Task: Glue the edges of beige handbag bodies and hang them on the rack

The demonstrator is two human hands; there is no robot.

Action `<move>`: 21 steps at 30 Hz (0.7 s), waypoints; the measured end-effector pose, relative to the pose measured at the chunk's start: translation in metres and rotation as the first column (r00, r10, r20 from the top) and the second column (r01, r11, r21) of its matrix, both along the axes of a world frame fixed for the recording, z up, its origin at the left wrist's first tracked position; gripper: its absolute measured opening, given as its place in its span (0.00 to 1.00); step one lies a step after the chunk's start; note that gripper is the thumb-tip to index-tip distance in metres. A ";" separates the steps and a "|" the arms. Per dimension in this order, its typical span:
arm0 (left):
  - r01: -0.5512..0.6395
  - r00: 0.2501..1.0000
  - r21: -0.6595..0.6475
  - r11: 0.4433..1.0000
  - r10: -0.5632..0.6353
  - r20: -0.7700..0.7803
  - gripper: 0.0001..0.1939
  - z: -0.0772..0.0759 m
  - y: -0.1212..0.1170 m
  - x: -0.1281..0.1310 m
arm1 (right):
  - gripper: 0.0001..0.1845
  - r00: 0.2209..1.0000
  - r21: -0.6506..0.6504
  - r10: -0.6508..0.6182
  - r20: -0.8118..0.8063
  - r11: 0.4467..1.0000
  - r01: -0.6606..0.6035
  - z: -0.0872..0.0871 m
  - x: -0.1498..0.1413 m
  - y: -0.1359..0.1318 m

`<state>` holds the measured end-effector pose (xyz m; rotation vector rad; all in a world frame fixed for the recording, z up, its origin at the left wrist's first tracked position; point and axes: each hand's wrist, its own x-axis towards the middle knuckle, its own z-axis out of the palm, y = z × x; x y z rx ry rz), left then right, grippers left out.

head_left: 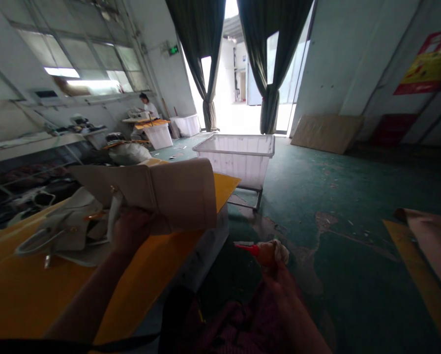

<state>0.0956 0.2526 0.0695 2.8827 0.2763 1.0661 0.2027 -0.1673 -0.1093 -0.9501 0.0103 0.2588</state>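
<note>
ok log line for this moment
left hand: on beige bag | right hand: holding red-tipped bottle and white cloth | yellow sheet: under bag

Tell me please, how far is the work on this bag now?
Looks done: the bag already has a strap and a metal fitting. In hand: the left hand is at the raised panel; the right holds a red-tipped bottle. Probably left: closing the panel, which stands open. Whether anything has been applied, I cannot tell.
</note>
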 end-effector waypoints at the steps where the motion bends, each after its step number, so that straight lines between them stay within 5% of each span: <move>1: 0.003 1.000 0.029 1.000 -0.003 0.001 0.14 -0.008 -0.005 -0.003 | 0.27 1.000 -0.013 -0.001 0.001 1.000 0.001 0.003 -0.001 -0.005; 6: -0.062 0.997 0.051 0.997 0.064 -0.049 0.10 -0.067 -0.026 -0.031 | 0.28 1.000 0.008 0.028 0.002 1.000 -0.028 0.014 -0.007 -0.031; 9: -0.184 0.980 0.072 0.980 0.189 -0.069 0.13 -0.089 -0.029 -0.053 | 0.27 0.999 0.066 0.041 -0.011 0.997 -0.040 0.014 -0.010 -0.031; 12: -0.318 0.937 0.097 0.943 0.328 -0.118 0.15 -0.094 -0.024 -0.072 | 0.23 0.999 0.131 0.025 -0.037 0.991 -0.020 0.011 0.005 -0.001; 17: -0.350 0.909 0.065 0.935 0.355 -0.219 0.13 -0.091 -0.020 -0.088 | 0.24 0.987 0.214 -0.048 -0.156 0.974 0.081 0.005 0.062 0.085; 21: -0.431 0.865 0.034 0.902 0.423 -0.268 0.12 -0.089 -0.024 -0.086 | 0.28 0.981 0.266 -0.036 -0.192 0.960 0.087 0.002 0.092 0.120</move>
